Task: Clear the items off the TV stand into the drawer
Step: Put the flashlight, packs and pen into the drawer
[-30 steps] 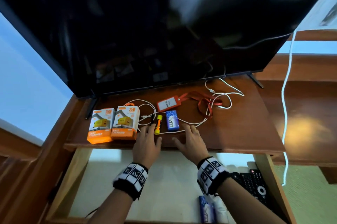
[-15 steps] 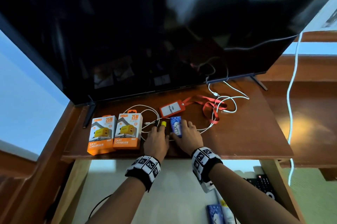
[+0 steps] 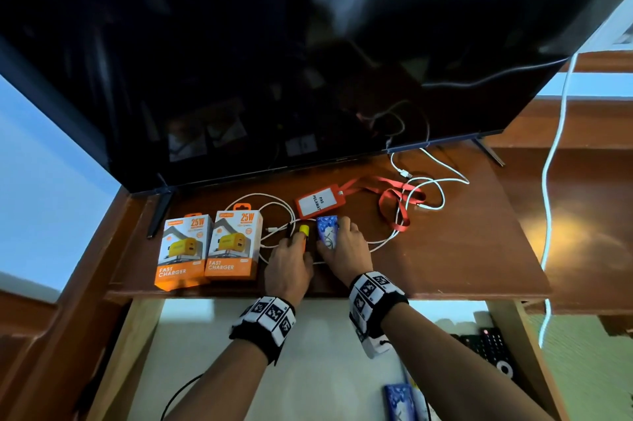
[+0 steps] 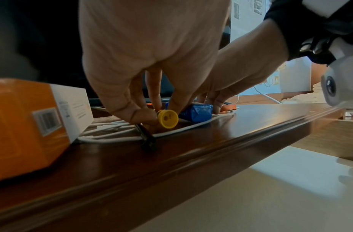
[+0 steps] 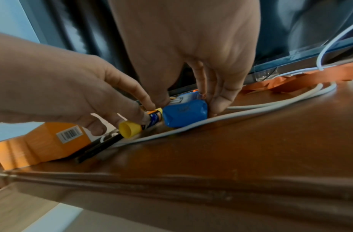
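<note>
On the wooden TV stand (image 3: 462, 249) my left hand (image 3: 289, 259) pinches a small glue stick with a yellow cap (image 3: 304, 230) (image 4: 167, 119) (image 5: 140, 124). Right beside it, my right hand (image 3: 346, 249) grips a blue packet (image 3: 327, 232) (image 5: 184, 115) between thumb and fingers, on top of a white cable (image 5: 271, 100). Both items are low over the surface; I cannot tell whether they are lifted. A thin black stick (image 4: 147, 139) lies under the left hand. The open drawer (image 3: 308, 352) is below the stand's front edge.
Two orange charger boxes (image 3: 183, 249) (image 3: 234, 245) stand left of my hands. A red badge holder (image 3: 317, 204) with its lanyard (image 3: 394, 204) and looped white cables (image 3: 428, 184) lie behind. The TV (image 3: 274, 43) overhangs. The drawer holds remotes (image 3: 493, 348) and a blue packet (image 3: 400, 401).
Both hands moved forward from the stand's front edge. The left has closed on the glue stick and the right on the blue packet.
</note>
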